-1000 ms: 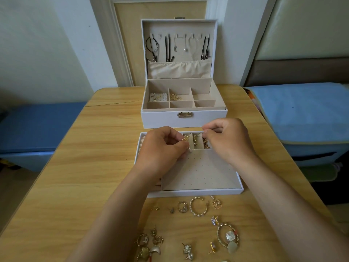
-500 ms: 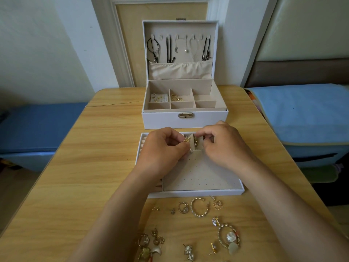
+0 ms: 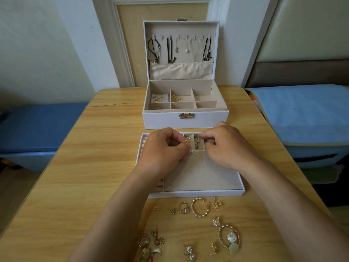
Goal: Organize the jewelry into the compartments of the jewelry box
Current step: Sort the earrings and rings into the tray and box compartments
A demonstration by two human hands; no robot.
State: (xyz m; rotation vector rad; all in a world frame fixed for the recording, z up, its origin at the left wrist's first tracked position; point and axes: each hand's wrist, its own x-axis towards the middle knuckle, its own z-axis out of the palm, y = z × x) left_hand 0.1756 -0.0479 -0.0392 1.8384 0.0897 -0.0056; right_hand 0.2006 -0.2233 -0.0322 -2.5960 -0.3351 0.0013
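Note:
A white jewelry box (image 3: pixel 185 120) stands open at the table's far side, with necklaces on its lid hooks and gold pieces in two back compartments. Its removable tray (image 3: pixel 204 178) lies in front of it. Both hands hover over the tray's far slots. My left hand (image 3: pixel 162 152) pinches a small gold earring (image 3: pixel 187 141) between thumb and fingertips. My right hand (image 3: pixel 224 146) has curled fingers at the slot holding small gold pieces (image 3: pixel 197 141); what it pinches is hidden. Several loose earrings and hoops (image 3: pixel 200 207) lie on the wood in front of the tray.
The wooden table (image 3: pixel 94 167) has a left edge near a blue bench (image 3: pixel 37 127). A blue-covered bed (image 3: pixel 302 114) sits at the right. More loose jewelry (image 3: pixel 229 239) lies near the front edge.
My right hand has slid left and slightly down toward my left hand over the tray's slots. My left hand has held its place with the earring.

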